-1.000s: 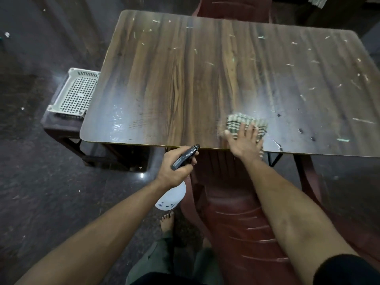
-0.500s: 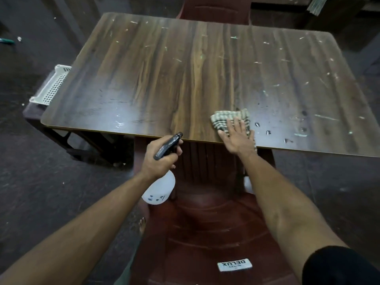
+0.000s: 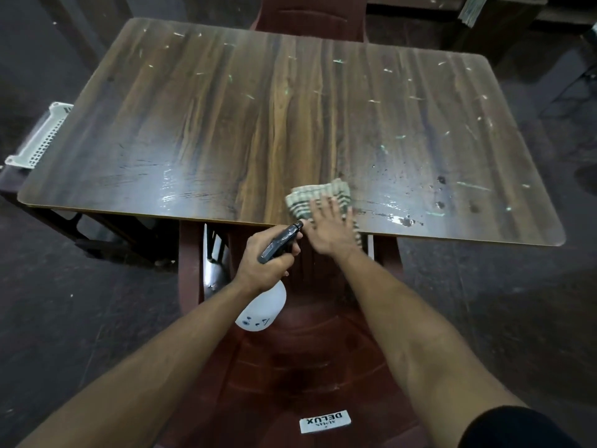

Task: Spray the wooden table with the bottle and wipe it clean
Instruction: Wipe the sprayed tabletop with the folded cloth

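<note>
Item: right hand (image 3: pixel 331 228), fingers flat, pressing checked cloth (image 3: pixel 318 197) at table (image 3: pixel 226 124) six o'clock edge. Left hand (image 3: pixel 263 265) grips spray bottle (image 3: pixel 263 307). Advice: overlap strokes toward three o'clock wet patch.

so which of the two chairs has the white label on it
The near chair, below the arms on the person's side of the table; its label reads DELUX. The far chair shows none.

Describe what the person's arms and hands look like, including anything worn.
Both forearms are bare from wrist to past the elbow. The right arm ends in a black sleeve at the upper arm; no sleeve shows on the left arm. The left hand and the right hand wear no gloves, and no watch or ring is visible.
</note>
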